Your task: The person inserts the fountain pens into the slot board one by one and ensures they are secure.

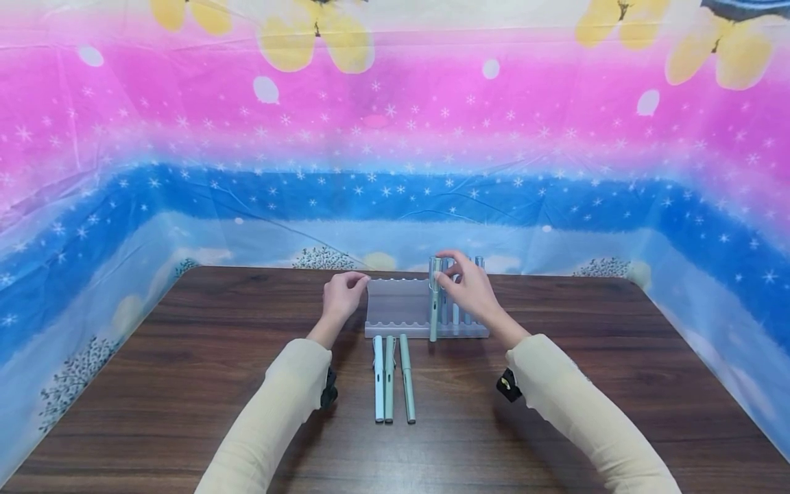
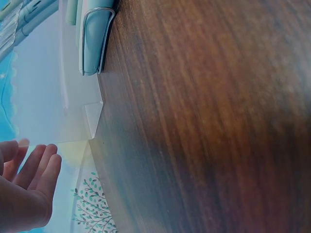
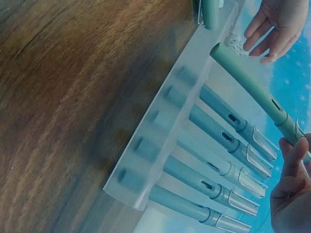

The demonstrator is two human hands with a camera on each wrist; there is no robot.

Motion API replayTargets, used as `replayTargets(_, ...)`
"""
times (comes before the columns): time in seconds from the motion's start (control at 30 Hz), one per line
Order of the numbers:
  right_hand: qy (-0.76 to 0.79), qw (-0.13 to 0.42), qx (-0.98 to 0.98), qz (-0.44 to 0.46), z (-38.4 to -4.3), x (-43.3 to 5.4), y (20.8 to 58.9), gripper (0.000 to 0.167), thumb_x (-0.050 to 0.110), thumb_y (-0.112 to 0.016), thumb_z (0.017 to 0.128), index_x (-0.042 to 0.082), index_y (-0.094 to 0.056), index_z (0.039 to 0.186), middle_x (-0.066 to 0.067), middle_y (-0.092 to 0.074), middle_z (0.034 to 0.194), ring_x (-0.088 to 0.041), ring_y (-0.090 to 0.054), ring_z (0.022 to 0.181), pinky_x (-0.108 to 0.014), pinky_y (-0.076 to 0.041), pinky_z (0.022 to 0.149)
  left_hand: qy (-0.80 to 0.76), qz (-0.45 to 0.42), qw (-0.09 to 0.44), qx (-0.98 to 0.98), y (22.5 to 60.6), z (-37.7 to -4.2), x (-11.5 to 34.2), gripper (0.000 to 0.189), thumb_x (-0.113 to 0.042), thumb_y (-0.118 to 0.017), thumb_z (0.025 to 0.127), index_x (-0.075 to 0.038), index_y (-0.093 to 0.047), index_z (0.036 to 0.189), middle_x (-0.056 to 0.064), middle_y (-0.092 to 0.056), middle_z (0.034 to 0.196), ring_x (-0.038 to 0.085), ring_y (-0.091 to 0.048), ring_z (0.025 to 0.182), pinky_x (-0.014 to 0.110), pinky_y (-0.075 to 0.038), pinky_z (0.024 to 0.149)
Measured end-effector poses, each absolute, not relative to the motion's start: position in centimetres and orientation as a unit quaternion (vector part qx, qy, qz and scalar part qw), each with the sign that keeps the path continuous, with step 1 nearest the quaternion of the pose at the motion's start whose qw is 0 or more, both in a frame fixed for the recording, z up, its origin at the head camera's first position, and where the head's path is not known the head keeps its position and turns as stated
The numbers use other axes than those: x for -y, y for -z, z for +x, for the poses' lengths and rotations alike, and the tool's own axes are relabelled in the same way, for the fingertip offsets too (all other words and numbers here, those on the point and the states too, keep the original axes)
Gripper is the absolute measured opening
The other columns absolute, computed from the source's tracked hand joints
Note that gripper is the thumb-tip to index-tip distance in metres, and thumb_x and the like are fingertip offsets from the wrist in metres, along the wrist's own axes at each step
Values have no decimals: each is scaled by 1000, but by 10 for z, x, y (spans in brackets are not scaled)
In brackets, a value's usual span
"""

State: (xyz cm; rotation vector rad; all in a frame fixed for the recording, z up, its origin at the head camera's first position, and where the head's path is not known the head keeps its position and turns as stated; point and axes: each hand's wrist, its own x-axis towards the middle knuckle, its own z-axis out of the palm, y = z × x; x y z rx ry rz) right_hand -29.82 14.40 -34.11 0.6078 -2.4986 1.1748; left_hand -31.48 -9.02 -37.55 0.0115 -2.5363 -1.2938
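Observation:
A clear plastic pen rack [image 1: 398, 303] with scalloped slots stands on the table. At its upper left corner, the thumb and fingertips of my left hand [image 1: 343, 296] pinch the edge. My right hand [image 1: 472, 289] grips a green fountain pen [image 3: 252, 87] by its clipped cap, between thumb and fingers. That pen is tilted in the right wrist view, its lower end close over the rack's front ledge. Beside it, several capped pens [image 3: 226, 131] in blue and teal shades lie in the right-hand slots, clips up. The left slots hold no pens.
Three more pens lie on the table in front of the rack: a pale blue pen [image 1: 378, 381], a green pen [image 1: 389, 381] right beside it, and another green pen [image 1: 407, 381] slightly apart. A patterned cloth [image 1: 395, 195] hangs behind the wooden table [image 1: 247, 329].

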Motion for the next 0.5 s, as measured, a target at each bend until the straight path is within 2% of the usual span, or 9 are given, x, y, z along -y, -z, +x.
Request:
replayTargets(0.2,-427,174,863,207,-301,-144,344,34,21,-55,88,17,-48,121,-5,-62,88,-18,-50,59,-33,-41,49,449,3,145,881,375,-313,90,27,-24,-54,88,-5,-65,102,11,-64,98,26,-54,95,39,-38,85)
replayTargets(0.5,-446,212,845,207,-304,-144,346,34,22,-54,88,16,-48,121,-5,-64,88,-15,-49,53,-32,-40,47,455,6,143,879,374,-314,90,26,-25,-54,88,-5,-65,102,10,-63,98,25,-55,93,39,-39,84)
